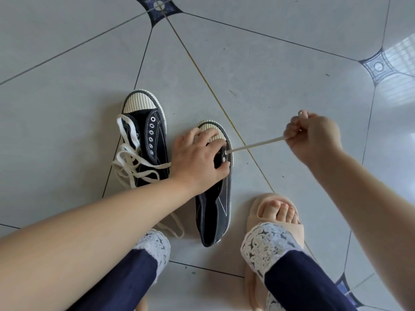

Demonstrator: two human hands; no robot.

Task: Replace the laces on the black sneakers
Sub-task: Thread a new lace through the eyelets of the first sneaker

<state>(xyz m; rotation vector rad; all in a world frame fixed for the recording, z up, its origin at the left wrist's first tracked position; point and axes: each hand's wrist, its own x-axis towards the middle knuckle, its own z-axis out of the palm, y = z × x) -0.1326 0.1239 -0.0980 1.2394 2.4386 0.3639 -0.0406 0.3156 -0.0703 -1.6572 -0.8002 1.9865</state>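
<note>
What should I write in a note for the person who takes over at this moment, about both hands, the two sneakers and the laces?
Left hand: grips the near sneaker at its front eyelets.
Right hand: pinches a cream lace, taut from an eyelet near the toe cap.
Far sneaker: its visible eyelets are empty, and a loose white lace lies over it.
Done: the far sneaker looks unlaced.
Left: both sneakers need lacing. Whether the taut lace is going in or coming out cannot be told.
</note>
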